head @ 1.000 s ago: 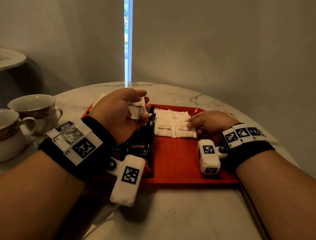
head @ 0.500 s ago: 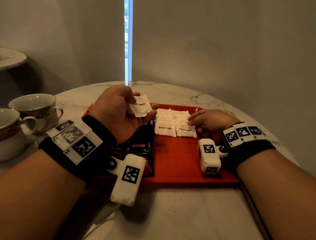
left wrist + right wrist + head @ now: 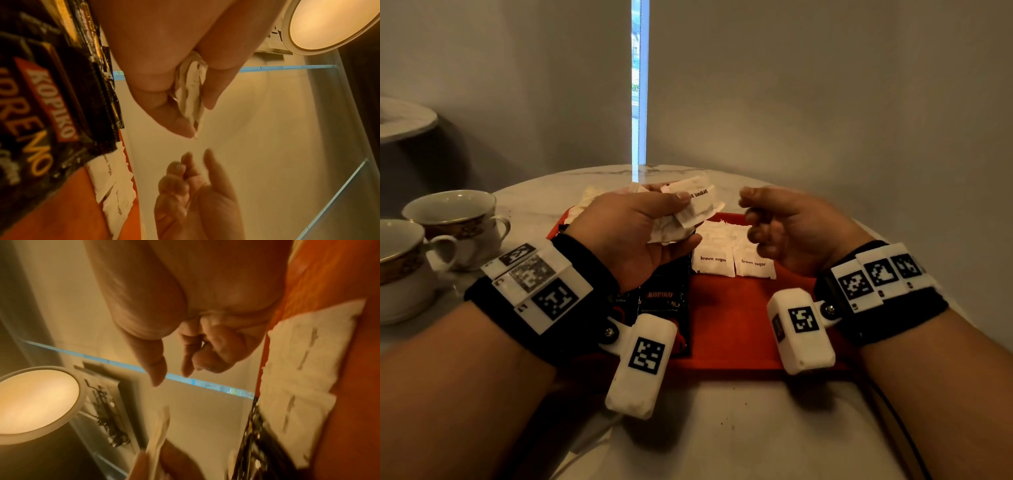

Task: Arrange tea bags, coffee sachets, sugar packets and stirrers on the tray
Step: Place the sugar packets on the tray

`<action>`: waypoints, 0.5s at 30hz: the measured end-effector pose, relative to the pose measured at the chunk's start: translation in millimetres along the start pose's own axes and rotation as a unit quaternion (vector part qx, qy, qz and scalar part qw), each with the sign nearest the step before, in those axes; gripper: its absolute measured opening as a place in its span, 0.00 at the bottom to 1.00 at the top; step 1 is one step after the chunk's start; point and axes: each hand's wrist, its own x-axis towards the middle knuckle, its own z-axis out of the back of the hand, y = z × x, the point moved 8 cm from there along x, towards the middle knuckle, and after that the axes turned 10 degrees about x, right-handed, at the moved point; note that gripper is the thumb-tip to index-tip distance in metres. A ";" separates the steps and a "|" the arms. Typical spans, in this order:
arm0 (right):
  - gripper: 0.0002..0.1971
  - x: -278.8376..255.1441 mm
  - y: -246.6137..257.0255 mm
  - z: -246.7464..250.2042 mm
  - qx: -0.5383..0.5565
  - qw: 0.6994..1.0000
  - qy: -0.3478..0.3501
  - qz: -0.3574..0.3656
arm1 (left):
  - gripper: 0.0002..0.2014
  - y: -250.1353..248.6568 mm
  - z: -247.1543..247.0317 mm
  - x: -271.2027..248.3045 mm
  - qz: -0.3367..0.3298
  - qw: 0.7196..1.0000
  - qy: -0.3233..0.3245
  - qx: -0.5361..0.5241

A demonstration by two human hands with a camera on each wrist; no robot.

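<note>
1. I have the left hand [image 3: 640, 233] raised over the tray [image 3: 726, 325], palm up, fingers and thumb curled round a small bunch of sugar packets [image 3: 690, 212]; the top one fans out toward 1 o'clock, print upside down.
2. Packets read as light, soft paper, crinkly, and they slide on each other. I judge a pinch at the free corner or edge of the top packet is best, not the middle, or several may come away at once.
3. Left wrist view: bunch wedged between thumb and fingers [image 3: 207, 91], edges crumpled, grip looks loose.
4. Right hand [image 3: 791, 229] hovers at 3 o'clock of the bunch, close but apart, not touching. Its fingers are loosely curled and hold nothing; thumb and forefinger point toward the packets.
5. On the tray: flat rows of laid packets [image 3: 732, 257] near the middle, the two nearest marked "brown sugar"; dark coffee sachets [image 3: 661, 301] lie at 9 o'clock of them, partly under my left wrist.
6. Two cups [image 3: 455, 222] sit on the desk [image 3: 739, 438] at 9 o'clock of the tray.
7. Risk, as I judge it: thin paper tears or slips if tugged fast.
</note>
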 end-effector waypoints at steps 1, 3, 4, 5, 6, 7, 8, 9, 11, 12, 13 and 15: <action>0.15 -3.9 -0.3 -11.2 -0.002 1.000 0.024 0.001 | 0.20 -0.3 1.2 0.5 -0.003 1.000 -0.006 0.004; 0.18 -8.3 -2.8 -29.7 -0.007 0.998 0.059 0.004 | 0.16 -1.4 1.3 0.6 -0.010 1.000 -0.007 0.012; 0.20 -9.1 -4.9 -35.6 -0.007 0.998 0.065 0.003 | 0.13 -1.9 0.6 0.2 -0.012 1.000 -0.005 0.016; 0.21 -8.8 -7.3 -39.1 -0.005 0.998 0.062 0.003 | 0.11 -2.4 0.2 -0.3 -0.013 1.000 -0.003 0.019; 0.21 -9.0 -8.7 -41.5 -0.004 0.998 0.056 0.004 | 0.11 -2.7 -0.2 -0.3 -0.015 1.000 -0.003 0.020; 0.19 -9.2 -9.4 -42.8 -0.004 0.999 0.047 0.008 | 0.12 -2.9 -0.5 -0.3 -0.017 1.000 -0.002 0.023; 0.15 -9.7 -9.4 -43.8 -0.004 0.999 0.038 0.014 | 0.11 -2.8 -0.7 -0.1 -0.019 0.999 -0.002 0.026; 0.13 -9.8 -9.6 -43.8 -0.002 0.999 0.030 0.019 | 0.10 -2.7 -1.4 -0.4 -0.019 0.999 -0.001 0.029; 0.11 -9.7 -9.4 -43.5 0.006 0.999 0.022 0.026 | 0.06 -1.9 -1.8 -0.2 -0.017 0.999 -0.003 0.030; 0.10 -9.8 -8.9 -43.6 0.009 0.999 0.021 0.029 | 0.04 -2.0 -2.0 -0.3 -0.017 0.999 -0.005 0.028; 0.09 -10.0 -8.0 -43.3 0.014 0.999 0.022 0.032 | 0.03 -2.1 -1.8 -0.2 -0.015 1.000 -0.006 0.026; 0.05 -10.3 -5.5 -43.2 0.028 0.999 0.024 0.036 | 0.06 -2.1 0.6 1.2 -0.010 1.000 -0.014 0.021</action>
